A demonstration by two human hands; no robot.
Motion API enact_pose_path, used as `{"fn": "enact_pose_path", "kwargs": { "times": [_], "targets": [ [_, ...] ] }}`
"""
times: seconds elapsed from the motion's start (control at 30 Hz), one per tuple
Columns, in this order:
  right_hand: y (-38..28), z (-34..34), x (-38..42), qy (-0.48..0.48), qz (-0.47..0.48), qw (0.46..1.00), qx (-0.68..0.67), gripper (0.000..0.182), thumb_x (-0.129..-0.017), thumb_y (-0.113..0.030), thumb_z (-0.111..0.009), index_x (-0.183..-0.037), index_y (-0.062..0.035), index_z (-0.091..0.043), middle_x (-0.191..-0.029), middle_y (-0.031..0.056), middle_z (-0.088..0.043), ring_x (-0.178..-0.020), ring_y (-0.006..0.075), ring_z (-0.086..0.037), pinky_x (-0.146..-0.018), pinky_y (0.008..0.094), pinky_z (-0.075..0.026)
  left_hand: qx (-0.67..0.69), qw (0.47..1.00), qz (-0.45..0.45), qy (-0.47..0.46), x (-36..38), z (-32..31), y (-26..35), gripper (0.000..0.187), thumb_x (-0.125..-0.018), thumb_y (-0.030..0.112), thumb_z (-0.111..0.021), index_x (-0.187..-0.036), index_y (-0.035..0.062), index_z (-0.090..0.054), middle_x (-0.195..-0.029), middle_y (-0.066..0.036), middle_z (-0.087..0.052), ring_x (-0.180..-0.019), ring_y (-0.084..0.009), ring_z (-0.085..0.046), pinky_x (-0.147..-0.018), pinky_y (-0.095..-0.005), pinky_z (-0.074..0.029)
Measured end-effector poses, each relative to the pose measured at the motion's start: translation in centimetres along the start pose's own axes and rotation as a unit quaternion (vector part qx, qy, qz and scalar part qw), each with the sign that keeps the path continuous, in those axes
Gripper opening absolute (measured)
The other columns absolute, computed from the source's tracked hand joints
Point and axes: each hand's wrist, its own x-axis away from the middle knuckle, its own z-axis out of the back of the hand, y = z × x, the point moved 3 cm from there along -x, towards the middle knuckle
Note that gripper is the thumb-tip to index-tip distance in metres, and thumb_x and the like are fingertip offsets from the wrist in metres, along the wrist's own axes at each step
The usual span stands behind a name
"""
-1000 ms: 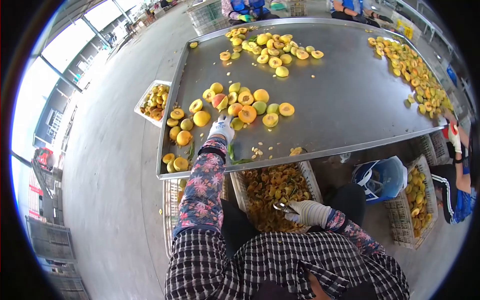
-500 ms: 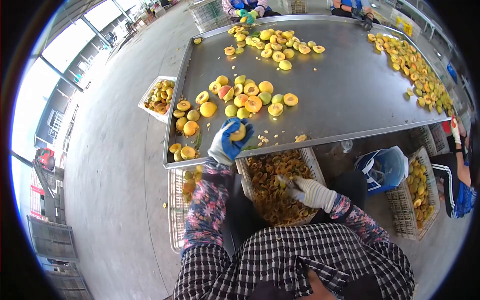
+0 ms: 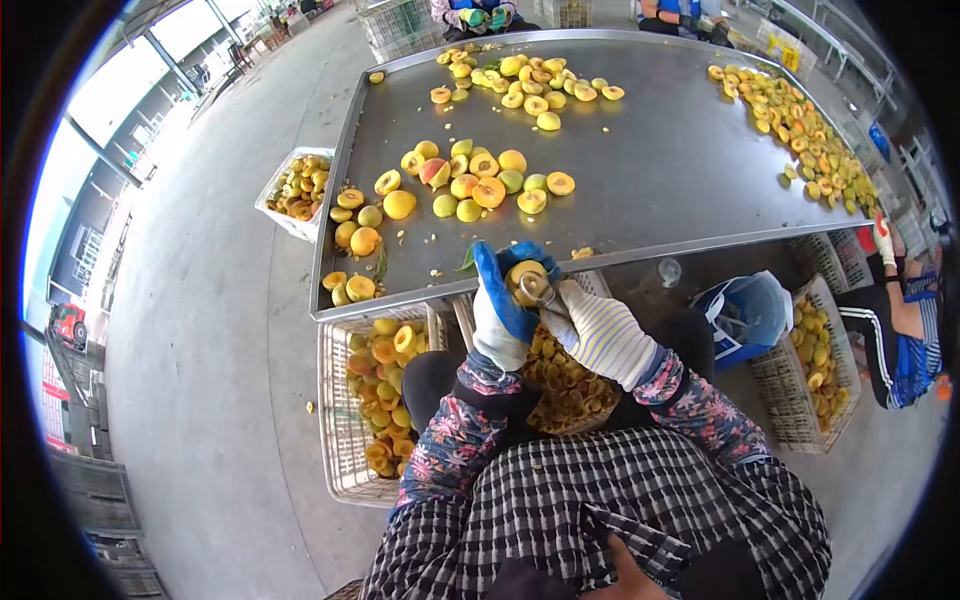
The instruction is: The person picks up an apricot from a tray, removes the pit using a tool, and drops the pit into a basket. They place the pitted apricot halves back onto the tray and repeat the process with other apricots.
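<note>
My left hand, in a white glove with a blue palm, cups a yellow peach half just off the near table edge. My right hand, in a white striped knit glove, grips a pitting spoon. Its rounded metal tip touches the cut face of the peach; the handle is mostly hidden by the fingers. Below both hands sits a crate of peach scraps, partly covered by my arms. Several peach halves lie in a loose group on the metal table beyond my hands.
A crate of peach halves stands at my left, and another crate is past the table's left edge. On the right are a blue bucket and a peach crate. Co-workers sit at the far side and right. More peaches line the table's right side.
My left hand has drawn back from the table toward my right hand with the peach half. The right hand has risen from over the scraps crate, bringing the spoon to the fruit.
</note>
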Motion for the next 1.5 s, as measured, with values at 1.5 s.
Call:
{"fn": "enact_pose_path", "kwargs": {
  "times": [1.5],
  "targets": [
    [4.3, -5.6, 0.6, -0.055, -0.016, 0.985, -0.161, 0.033, -0.094, -0.023, -0.060, -0.113, 0.0030, -0.050, -0.082, 0.0253, -0.065, -0.077, 0.0440, -0.064, -0.067, 0.0501, -0.050, -0.135, 0.978, -0.145, 0.060, 0.7, 0.1, -1.6, 0.062, -0.104, 0.056, -0.031, -0.115, 0.0004, -0.055, -0.108, -0.014, -0.063, -0.099, -0.0247, -0.062, -0.095, -0.0379, -0.047]
  ]
}}
